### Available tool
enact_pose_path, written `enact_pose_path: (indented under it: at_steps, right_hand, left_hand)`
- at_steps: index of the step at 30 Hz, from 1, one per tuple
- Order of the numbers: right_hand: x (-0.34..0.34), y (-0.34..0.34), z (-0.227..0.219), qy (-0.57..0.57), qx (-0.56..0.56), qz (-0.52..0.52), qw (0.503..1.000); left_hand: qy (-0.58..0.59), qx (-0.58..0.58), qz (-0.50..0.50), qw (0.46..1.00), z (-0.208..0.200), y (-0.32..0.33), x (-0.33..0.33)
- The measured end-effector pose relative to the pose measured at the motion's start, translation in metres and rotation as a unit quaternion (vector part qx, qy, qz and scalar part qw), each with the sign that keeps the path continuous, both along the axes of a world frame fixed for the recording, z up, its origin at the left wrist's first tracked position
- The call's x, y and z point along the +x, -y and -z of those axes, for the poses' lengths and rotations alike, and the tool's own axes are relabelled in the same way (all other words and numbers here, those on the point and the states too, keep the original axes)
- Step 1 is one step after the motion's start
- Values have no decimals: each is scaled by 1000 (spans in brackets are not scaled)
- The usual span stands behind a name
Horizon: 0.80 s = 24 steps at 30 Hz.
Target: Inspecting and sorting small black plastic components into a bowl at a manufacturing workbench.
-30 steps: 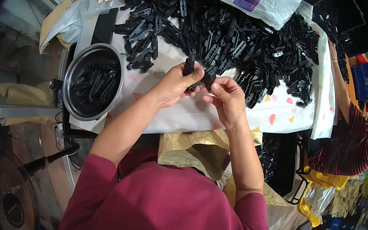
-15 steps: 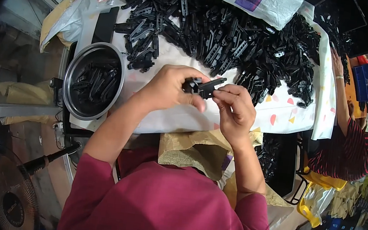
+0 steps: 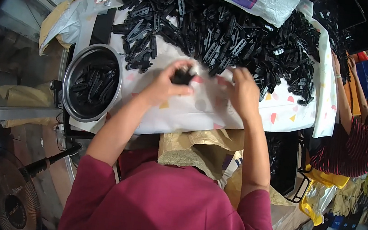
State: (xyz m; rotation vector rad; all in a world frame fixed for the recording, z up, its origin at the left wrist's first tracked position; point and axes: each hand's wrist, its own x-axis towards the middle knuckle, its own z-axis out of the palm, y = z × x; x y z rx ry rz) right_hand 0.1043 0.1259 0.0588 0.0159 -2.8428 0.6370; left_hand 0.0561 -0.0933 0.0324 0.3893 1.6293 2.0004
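Observation:
My left hand (image 3: 163,85) is curled round a black plastic part (image 3: 182,76), blurred by motion, above the patterned white cloth (image 3: 184,115). Just to the right, my right hand (image 3: 245,95) hovers at the near edge of a big heap of long black plastic parts (image 3: 216,41). Its fingertips are smeared, so whether they grip anything cannot be made out. To the left of my forearm, a round metal bowl (image 3: 67,96) holds several similar black parts.
A dark flat slab (image 3: 103,27) lies on the cloth behind the bowl. A white woven sack (image 3: 271,4) leans over the heap. At right, a co-worker in a striped top (image 3: 345,151) reaches to more black parts. A fan (image 3: 14,204) stands lower left, a brown paper bag (image 3: 180,146) before me.
My hands have moved apart. The black part stays in my left hand, which shifted left, while my right hand let go of it. The co-worker's second arm has come into view.

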Motion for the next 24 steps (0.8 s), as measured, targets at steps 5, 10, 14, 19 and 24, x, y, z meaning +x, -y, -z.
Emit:
enact_pose_path:
  at_steps: [5, 10, 14, 19, 24]
  right_hand:
    - [-27, -21, 21, -46, 207, 5, 977]
    - [-14, -14, 21, -70, 193, -21, 979]
    - [-5, -18, 28, -78, 182, -32, 980]
    - [-1, -23, 30, -57, 207, -14, 977]
    - [19, -12, -1, -99, 92, 28, 990]
  left_hand:
    - [-2, -15, -12, 1000, -9, -48, -36]
    - [-421, -432, -62, 795, -15, -95, -37]
    - [-473, -493, 12, 730, -14, -106, -36]
    - [-462, -544, 44, 699, -15, -116, -36]
    - [-446, -481, -17, 754, -22, -99, -33]
